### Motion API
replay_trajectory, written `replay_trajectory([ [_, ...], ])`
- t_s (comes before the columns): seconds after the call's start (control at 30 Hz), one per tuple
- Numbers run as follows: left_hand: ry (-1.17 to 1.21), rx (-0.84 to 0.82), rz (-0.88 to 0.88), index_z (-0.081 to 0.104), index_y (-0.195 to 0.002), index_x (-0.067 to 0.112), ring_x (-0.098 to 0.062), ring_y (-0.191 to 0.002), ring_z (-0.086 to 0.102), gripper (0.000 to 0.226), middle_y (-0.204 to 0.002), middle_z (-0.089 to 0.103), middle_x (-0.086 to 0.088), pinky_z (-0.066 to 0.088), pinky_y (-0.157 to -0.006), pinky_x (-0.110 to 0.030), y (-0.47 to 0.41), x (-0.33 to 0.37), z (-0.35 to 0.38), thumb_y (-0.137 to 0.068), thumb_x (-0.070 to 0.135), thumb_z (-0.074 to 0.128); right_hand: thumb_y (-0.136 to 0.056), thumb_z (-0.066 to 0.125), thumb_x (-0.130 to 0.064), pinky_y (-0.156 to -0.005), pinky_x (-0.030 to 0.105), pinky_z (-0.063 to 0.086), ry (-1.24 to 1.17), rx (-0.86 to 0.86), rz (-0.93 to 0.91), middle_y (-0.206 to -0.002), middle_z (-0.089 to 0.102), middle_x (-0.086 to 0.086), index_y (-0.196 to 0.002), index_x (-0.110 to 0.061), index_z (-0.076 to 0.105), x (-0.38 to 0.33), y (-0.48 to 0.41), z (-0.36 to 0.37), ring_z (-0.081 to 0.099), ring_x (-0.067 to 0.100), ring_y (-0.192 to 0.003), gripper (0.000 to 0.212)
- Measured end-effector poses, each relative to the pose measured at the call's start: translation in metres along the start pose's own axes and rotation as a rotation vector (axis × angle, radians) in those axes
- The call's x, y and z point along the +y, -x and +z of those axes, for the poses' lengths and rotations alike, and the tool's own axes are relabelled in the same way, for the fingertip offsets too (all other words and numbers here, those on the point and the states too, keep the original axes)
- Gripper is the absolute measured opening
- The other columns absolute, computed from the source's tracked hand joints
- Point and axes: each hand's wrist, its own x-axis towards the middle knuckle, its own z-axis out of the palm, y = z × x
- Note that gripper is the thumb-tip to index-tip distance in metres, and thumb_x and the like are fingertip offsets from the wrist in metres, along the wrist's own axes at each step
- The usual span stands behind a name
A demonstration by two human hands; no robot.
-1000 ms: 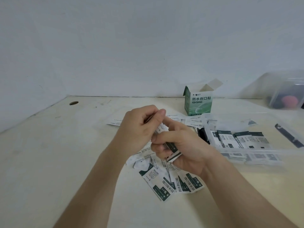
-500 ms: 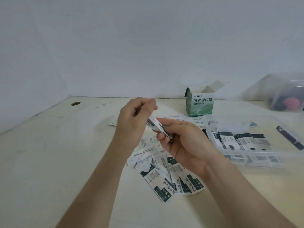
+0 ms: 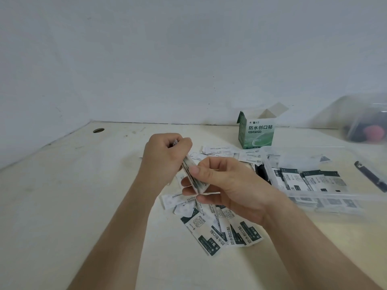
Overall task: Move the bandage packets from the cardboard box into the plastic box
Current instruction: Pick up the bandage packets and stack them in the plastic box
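Two hands on one packet stack (image 3: 198, 184), left hand (image 3: 165, 155) grip pinching top, right hand (image 3: 230, 185) grip newly closed below.

The right grip (image 3: 230, 185), which a second earlier had been curled tight round the lower end of the stack (image 3: 191, 176), loosened. Its fingers uncurled beneath the packets and its thumb came to lie across the stack's side. The left grip (image 3: 165, 155) drew away from it, up and to the left, keeping its pinch on the top end, so more of the stack showed between the two (it had been nearly buried in fingers). The stack tipped to a longer slant, and one packet (image 3: 209, 193) came to jut out flat at its foot, over the right fingers.
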Motion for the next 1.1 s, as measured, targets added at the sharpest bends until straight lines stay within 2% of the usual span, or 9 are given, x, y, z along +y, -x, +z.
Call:
replay_trajectory([
  [0.17, -0.043, -0.037, 0.067, 0.042, -0.058, -0.005, -0.017, -0.049, 0.027, 0.039, -0.054, 0.031, -0.016, 0.024, -0.049, -0.028, 0.003, 0.005, 0.002, -0.076, 0.028, 0.053, -0.073, 0.074, -0.035, -0.08, 0.03, 0.047, 0.065, -0.042, -0.035, -0.103, 0.075, 0.013, -0.076, -0.017, 0.06, -0.002, 0.002, 0.001, 0.071, 0.027, -0.092, 0.023],
  [0.33, -0.025, -0.017, 0.1, 0.057, -0.066, 0.016, -0.008, -0.052, 0.044, 0.041, -0.055, 0.048, 0.005, 0.037, -0.053, -0.021, 0.004, 0.005, 0.009, -0.091, 0.047, 0.046, -0.076, 0.075, -0.026, -0.077, 0.031, 0.051, 0.012, 0.005, -0.062, -0.097, 0.075, 0.016, -0.079, -0.015, 0.057, -0.001, 0.0, 0.001, 0.073, 0.028, -0.084, 0.021],
  [0.43, 0.101, -0.169, 0.07, 0.061, -0.104, 0.032, 0.0, -0.087, 0.059, 0.04, -0.093, 0.061, 0.019, 0.049, -0.079, -0.023, 0.003, 0.006, -0.001, -0.079, 0.063, 0.051, -0.079, 0.072, -0.024, -0.07, 0.026, 0.055, -0.153, 0.032, -0.086, -0.093, 0.075, 0.015, -0.092, -0.01, 0.06, -0.002, -0.002, -0.001, 0.073, 0.024, -0.079, 0.023],
  [0.5, 0.099, -0.416, 0.104, 0.045, -0.127, 0.049, 0.007, -0.119, 0.048, 0.065, -0.13, 0.048, 0.022, 0.048, -0.096, -0.026, 0.003, 0.007, -0.011, -0.067, 0.056, 0.07, -0.08, 0.07, -0.025, -0.068, 0.025, 0.057, -0.245, 0.05, -0.106, -0.081, 0.074, 0.01, -0.099, -0.005, 0.063, -0.003, -0.002, -0.002, 0.07, 0.022, -0.076, 0.028],
  [0.6, 0.005, -0.622, 0.183, 0.025, -0.138, 0.058, 0.013, -0.133, 0.031, 0.105, -0.151, 0.022, 0.02, 0.045, -0.096, -0.016, 0.01, 0.013, -0.013, -0.061, 0.031, 0.092, -0.081, 0.069, -0.025, -0.066, 0.032, 0.056, -0.288, 0.057, -0.117, -0.082, 0.072, 0.012, -0.103, -0.003, 0.065, -0.006, -0.002, -0.003, 0.066, 0.022, -0.07, 0.031],
  [0.67, -0.075, -0.62, 0.249, 0.028, -0.14, 0.054, 0.0, -0.139, 0.029, 0.104, -0.149, 0.018, 0.022, 0.051, -0.097, -0.03, 0.012, 0.017, -0.012, -0.063, 0.023, 0.091, -0.08, 0.071, -0.025, -0.059, 0.03, 0.053, -0.257, 0.035, -0.115, -0.081, 0.072, 0.011, -0.093, -0.006, 0.065, -0.006, -0.002, -0.003, 0.061, 0.022, -0.067, 0.024],
  [0.73, -0.139, -0.582, 0.299, 0.039, -0.137, 0.047, 0.002, -0.133, 0.035, 0.091, -0.143, 0.027, 0.018, 0.052, -0.098, -0.035, 0.013, 0.02, -0.011, -0.066, 0.02, 0.089, -0.078, 0.071, -0.026, -0.058, 0.027, 0.052, -0.224, 0.019, -0.111, -0.077, 0.071, 0.008, -0.087, -0.009, 0.064, -0.007, -0.001, -0.004, 0.058, 0.018, -0.062, 0.021],
  [0.83, -0.118, -0.509, 0.262, 0.055, -0.124, 0.039, -0.002, -0.114, 0.053, 0.072, -0.13, 0.036, 0.015, 0.053, -0.095, -0.033, 0.012, 0.026, -0.013, -0.065, 0.018, 0.089, -0.078, 0.068, -0.024, -0.057, 0.023, 0.054, -0.202, 0.004, -0.114, -0.072, 0.069, 0.004, -0.089, -0.01, 0.061, -0.014, 0.0, -0.004, 0.058, 0.01, -0.052, 0.019],
  [1.1, -0.037, -0.348, 0.426, 0.06, -0.107, 0.032, -0.011, -0.122, 0.045, 0.054, -0.123, 0.035, 0.005, 0.048, -0.082, -0.009, 0.027, 0.052, 0.009, -0.062, 0.023, 0.089, -0.075, 0.07, -0.024, -0.08, 0.036, 0.057, 0.026, 0.014, -0.18, -0.084, 0.072, 0.01, -0.104, -0.001, 0.069, -0.048, 0.035, -0.022, 0.063, 0.025, -0.08, 0.037],
])
